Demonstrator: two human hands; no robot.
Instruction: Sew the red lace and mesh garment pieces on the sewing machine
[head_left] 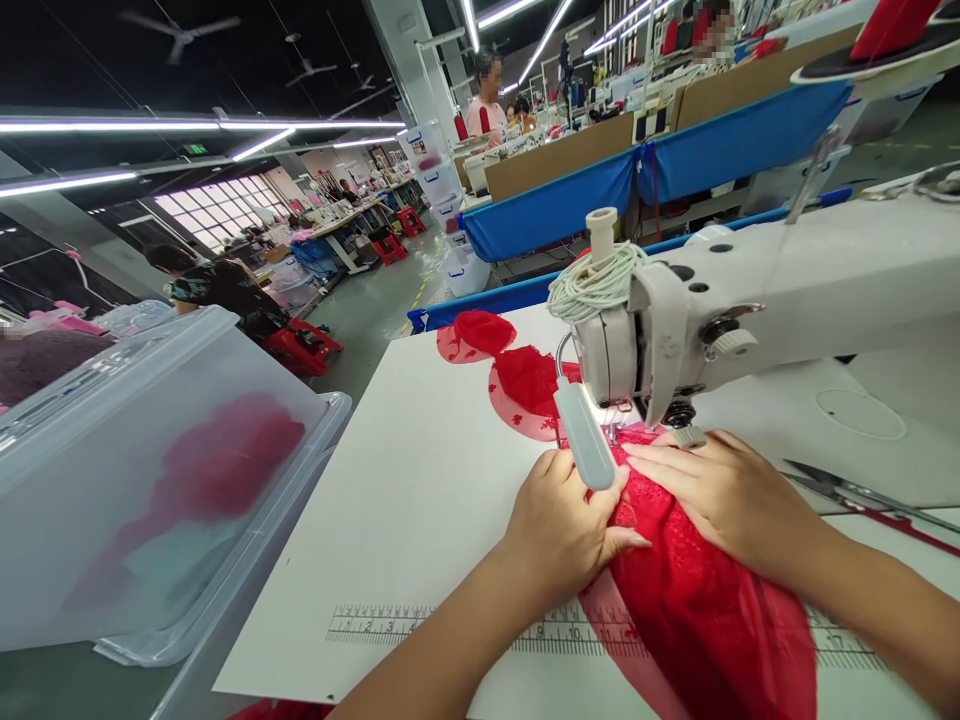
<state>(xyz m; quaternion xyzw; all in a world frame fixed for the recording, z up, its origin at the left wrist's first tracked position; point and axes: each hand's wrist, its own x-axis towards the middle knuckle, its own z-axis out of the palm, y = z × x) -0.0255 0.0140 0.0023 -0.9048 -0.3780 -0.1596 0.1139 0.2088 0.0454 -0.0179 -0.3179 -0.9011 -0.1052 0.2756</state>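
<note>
Evidently a shared sewing workshop, the room stretched its floor (375,300) away behind a broad white tabletop (360,520). Across the right side of that tabletop reached a white sewing machine (810,270), with its head over the middle, presumably so that cloth could lie flat on both sides of the needle. To the left stood a translucent storage bin (60,560) with something red inside, probably set there to be within reach.

Red fabric (697,600) ran from beneath the machine head towards the wearer, covering part of the printed ruler markings (367,625). Beyond the head lay smaller red pieces (525,385); whether they joined it could not be made out. Shears (847,490) rested at the right, apparently parked clear of the cloth but near the right arm.

The fabric passed between and under the two hands. The right hand (731,490) lay flat on it, its grip unclosed and its fingers extended, seemingly to hold the layer smooth. The left hand (559,520) was at the fabric's left edge, half curled, thumb over the cloth; whether its grip pinched anything could not be told, since a grey fitting (585,440), probably a lamp, covered some fingers. Both sets of fingertips were near the little presser foot (613,433), perhaps for close guiding.
</note>
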